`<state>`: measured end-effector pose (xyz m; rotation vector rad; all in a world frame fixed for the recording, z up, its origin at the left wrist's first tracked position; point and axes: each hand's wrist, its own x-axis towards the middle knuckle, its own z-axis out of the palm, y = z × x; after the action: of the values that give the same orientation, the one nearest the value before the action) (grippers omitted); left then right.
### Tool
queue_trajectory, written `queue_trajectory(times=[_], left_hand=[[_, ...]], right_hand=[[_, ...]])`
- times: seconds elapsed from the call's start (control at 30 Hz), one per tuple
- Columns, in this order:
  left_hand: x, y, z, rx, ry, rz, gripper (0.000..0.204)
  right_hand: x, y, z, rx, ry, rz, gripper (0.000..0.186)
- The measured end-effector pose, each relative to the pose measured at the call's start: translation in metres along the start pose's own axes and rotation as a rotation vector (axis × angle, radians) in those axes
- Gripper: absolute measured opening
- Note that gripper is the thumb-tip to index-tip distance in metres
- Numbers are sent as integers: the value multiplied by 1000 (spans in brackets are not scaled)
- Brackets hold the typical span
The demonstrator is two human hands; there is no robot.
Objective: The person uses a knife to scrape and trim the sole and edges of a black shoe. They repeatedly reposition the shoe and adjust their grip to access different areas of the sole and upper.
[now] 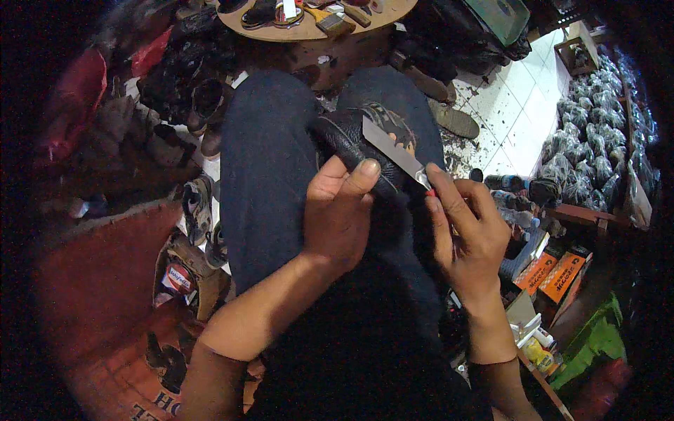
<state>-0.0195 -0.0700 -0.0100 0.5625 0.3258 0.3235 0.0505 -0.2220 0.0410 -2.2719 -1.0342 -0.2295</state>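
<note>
A black leather shoe [334, 136] rests across my thighs, near the knees, with laces and stitching at its upper end. My left hand [338, 221] is closed round its near side, thumb pressed on the leather. In my right hand [472, 235] is a knife [394, 156] with a flat, broad blade and a bit of red at the handle. The blade slants up and left over the shoe; whether its edge touches the leather I cannot tell. Fingers of my left hand partly show beyond the blade.
Ahead of my knees stands a round table [267, 29] with a brush [330, 23] and other tools. Loose shoes lie left and right, one sole [455, 121] on the tiles. At right are many plastic-wrapped bundles [586, 140], orange boxes [554, 275] and bottles [518, 217].
</note>
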Motion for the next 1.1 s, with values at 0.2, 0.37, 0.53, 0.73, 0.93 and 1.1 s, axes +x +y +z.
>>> queue_trajectory(times=[0.2, 0.37, 0.53, 0.73, 0.93, 1.1], left_hand=[[0, -4, 2, 17, 28, -6, 33], [0, 0, 1, 144, 73, -30, 36], [2, -5, 6, 111, 45, 26, 36], [5, -5, 7, 139, 85, 28, 28], [7, -5, 6, 288, 114, 45, 26], [8, -5, 8, 193, 115, 22, 24]], right_hand=[[-2, 8, 7, -22, -26, 49, 37], [-6, 10, 7, -69, 115, -32, 39], [2, 9, 14, -59, -32, 62, 33], [1, 13, 8, 18, 10, 80, 34], [5, 18, 17, -12, -23, 72, 33], [9, 20, 19, 3, 46, 21, 33]])
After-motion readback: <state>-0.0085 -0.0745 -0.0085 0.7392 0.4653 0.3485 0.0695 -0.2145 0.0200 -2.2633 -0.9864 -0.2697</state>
